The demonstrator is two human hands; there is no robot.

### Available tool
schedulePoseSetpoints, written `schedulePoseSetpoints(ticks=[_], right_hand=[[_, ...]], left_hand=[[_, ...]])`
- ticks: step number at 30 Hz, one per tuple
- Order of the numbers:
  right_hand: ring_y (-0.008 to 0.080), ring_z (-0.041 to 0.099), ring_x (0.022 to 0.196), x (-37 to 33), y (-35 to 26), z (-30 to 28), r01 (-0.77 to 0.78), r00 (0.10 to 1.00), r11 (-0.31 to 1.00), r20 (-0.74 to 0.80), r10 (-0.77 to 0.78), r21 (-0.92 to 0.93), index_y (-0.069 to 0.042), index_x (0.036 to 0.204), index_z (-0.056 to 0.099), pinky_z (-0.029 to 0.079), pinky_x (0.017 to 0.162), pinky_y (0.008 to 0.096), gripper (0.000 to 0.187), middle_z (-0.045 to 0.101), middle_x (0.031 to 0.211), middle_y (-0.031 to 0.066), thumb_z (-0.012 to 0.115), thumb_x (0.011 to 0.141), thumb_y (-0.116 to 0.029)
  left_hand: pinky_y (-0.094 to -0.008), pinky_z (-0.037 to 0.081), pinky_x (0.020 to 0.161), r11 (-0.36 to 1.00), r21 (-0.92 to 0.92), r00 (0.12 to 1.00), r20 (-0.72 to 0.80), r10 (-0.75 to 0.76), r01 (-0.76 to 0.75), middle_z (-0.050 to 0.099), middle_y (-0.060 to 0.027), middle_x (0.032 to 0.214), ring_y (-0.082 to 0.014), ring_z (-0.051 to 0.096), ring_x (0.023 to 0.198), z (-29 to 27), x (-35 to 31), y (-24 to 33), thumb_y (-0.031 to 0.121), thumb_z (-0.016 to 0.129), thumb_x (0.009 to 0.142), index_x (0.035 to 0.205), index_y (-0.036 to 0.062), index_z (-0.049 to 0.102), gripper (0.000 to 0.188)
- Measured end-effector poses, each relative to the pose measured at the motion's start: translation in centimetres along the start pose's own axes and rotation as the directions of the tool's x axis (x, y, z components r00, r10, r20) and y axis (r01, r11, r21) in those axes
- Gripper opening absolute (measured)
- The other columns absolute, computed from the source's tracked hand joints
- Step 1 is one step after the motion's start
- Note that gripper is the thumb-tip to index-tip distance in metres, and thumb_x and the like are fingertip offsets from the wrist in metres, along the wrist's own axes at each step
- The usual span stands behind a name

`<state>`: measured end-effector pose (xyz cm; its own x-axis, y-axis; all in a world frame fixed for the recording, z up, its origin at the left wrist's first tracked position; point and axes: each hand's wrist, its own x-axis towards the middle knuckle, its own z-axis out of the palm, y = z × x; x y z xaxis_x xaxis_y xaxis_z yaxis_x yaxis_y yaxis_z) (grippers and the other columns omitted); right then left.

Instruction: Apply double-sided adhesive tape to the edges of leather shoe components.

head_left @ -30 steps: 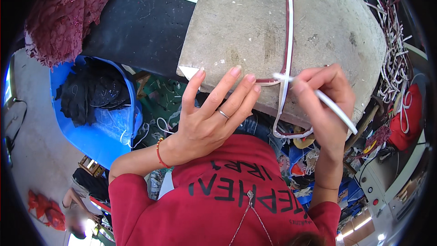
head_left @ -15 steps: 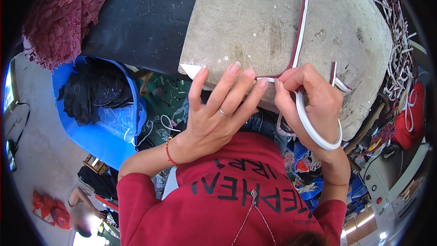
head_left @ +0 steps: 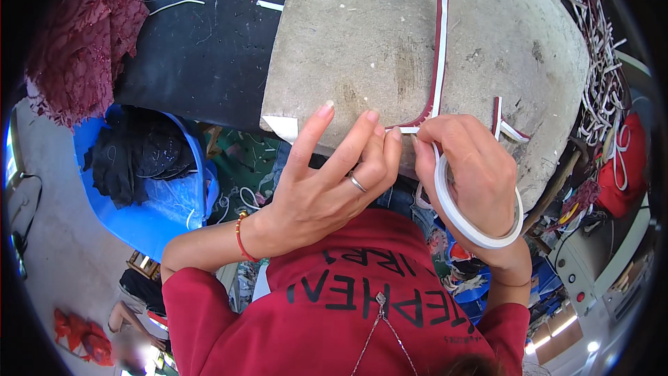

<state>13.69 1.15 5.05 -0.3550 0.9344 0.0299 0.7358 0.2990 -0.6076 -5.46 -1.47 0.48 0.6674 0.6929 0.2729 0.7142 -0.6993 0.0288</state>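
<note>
A narrow maroon strip [head_left: 438, 56] with white tape along it lies on the grey slab [head_left: 348, 35] and curves left at its near end. My left hand [head_left: 330, 174] has its fingers spread at the slab's near edge; its index fingertip presses by the strip's curved end, and the thumb is hidden. Just to the right, my right hand [head_left: 476, 167] is closed in a pinch on the white tape, beside the strip's bend. The tape's roll [head_left: 456, 216] hangs around that hand's fingers. A smaller maroon piece with white tape [head_left: 513, 131] lies beyond the right knuckles.
A white triangular patch [head_left: 282, 127] marks the slab's left corner. Maroon lace fabric [head_left: 83, 35] lies on the black surface [head_left: 202, 49]. Below it stands a blue bin [head_left: 132, 219] with dark cloth. Tangled strips [head_left: 602, 76] and a red bag [head_left: 621, 160] are at the right.
The view has shifted slightly. My right hand has slid a little down from the strip's bend, uncovering more of it. My left ring and middle fingers are more bent.
</note>
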Motion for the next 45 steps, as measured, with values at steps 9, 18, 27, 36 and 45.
schedulePoseSetpoints(ticks=[9, 18, 27, 36, 45], right_hand=[[0.0274, 0.06, 0.063, 0.2, 1.4, 0.5, 0.0, 0.995, 0.988, -0.097, -0.016, -0.158, -0.005, 0.082, 0.06, 0.047, 0.055, 0.0372, 0.014, 0.055, 0.075, 0.0087, 0.069, 0.073, -0.001], [0.0318, 0.063, 0.08, -2.7, 2.2, -1.3, -0.37, 0.819, 0.929, -0.477, 0.32, -0.014, -0.004, 0.101, 0.062, 0.05, 0.073, 0.0388, 0.024, 0.065, 0.089, 0.014, 0.072, 0.079, -0.007], [0.0151, 0.063, 0.09, -2.2, 0.9, 2.1, -0.385, 0.744, 0.691, -0.238, 0.625, 0.611, -0.003, 0.113, 0.057, 0.05, 0.074, 0.0292, 0.026, 0.066, 0.099, 0.0091, 0.065, 0.088, -0.001], [0.0275, 0.054, 0.122, 5.0, 1.9, -3.5, 0.076, 0.929, 0.994, -0.356, -0.1, -0.083, -0.002, 0.133, 0.035, 0.052, 0.09, 0.0379, 0.057, 0.051, 0.133, 0.0211, 0.068, 0.087, -0.003], [0.0094, 0.06, 0.079, 5.8, 6.9, -10.3, 0.004, 0.734, 0.85, -0.579, 0.356, 0.527, 0.001, 0.138, 0.033, 0.047, 0.063, 0.0214, 0.055, 0.066, 0.093, 0.0094, 0.062, 0.093, -0.01]], left_hand=[[-0.0519, 0.037, 0.107, 0.997, -0.08, 1.0, -0.016, -0.007, 0.006, 0.053, -0.002, 0.098, -0.0179, 0.055, 0.109, 0.2, 1.1, -0.2, 0.034, 0.067, 0.081, 0.12, 0.0137, 0.067, 0.044], [-0.0529, 0.037, 0.107, 0.964, -0.265, 0.999, -0.017, -0.04, 0.034, 0.052, -0.0055, 0.101, -0.0238, 0.052, 0.113, -0.5, 2.0, -0.8, 0.029, 0.074, 0.075, 0.124, 0.0081, 0.063, 0.055], [-0.0505, 0.027, 0.113, 0.821, -0.516, 0.944, -0.067, -0.322, 0.244, 0.044, -0.0176, 0.139, -0.0427, 0.033, 0.136, -1.9, 4.6, -6.8, 0.015, 0.07, 0.082, 0.122, 0.0111, 0.066, 0.04], [-0.039, 0.05, 0.09, 0.822, -0.555, 0.884, -0.312, -0.349, 0.128, 0.053, -0.0211, 0.132, -0.0356, 0.06, 0.112, -3.2, 11.1, -11.8, 0.003, 0.063, 0.086, 0.124, 0.0044, 0.06, 0.038], [-0.0316, 0.052, 0.086, 0.48, -0.822, 0.697, -0.151, -0.701, 0.305, 0.063, -0.0197, 0.122, -0.022, 0.064, 0.108, -3.5, 12.9, -16.4, 0.005, 0.062, 0.09, 0.129, -0.0005, 0.056, 0.039]])
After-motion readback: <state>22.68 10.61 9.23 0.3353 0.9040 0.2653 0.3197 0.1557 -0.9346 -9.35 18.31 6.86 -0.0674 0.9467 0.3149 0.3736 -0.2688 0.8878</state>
